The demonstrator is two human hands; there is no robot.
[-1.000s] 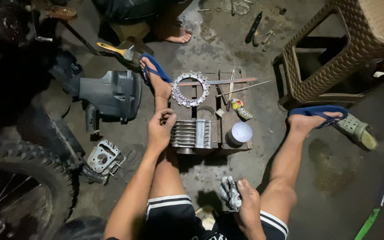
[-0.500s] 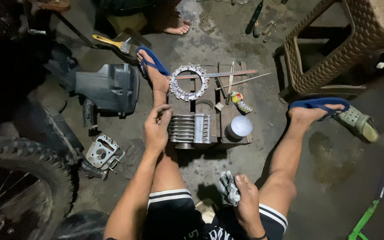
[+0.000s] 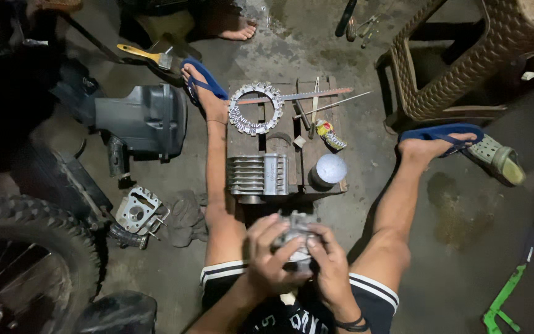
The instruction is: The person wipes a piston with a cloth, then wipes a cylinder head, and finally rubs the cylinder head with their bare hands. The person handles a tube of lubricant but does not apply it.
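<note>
Both hands, the left hand (image 3: 271, 255) and the right hand (image 3: 329, 269), close around a small grey metal engine part (image 3: 295, 238) held between the knees; just beyond them lies a finned silver metal cylinder block (image 3: 258, 175) on a wooden pallet (image 3: 292, 108).

place: makeshift motorcycle repair workshop | floor: stained bare concrete (image 3: 316, 55), work done sitting on it | vehicle: knobby tyre (image 3: 26, 247) at the left | parts: finned cylinder (image 3: 258, 175), sprocket ring (image 3: 254, 108), cylinder head (image 3: 137, 213), grey cover (image 3: 137, 120) | tools: brush (image 3: 143, 55), files (image 3: 304, 96) on a wooden pallet (image 3: 292, 161) | seat: wicker stool (image 3: 465, 55)
</note>
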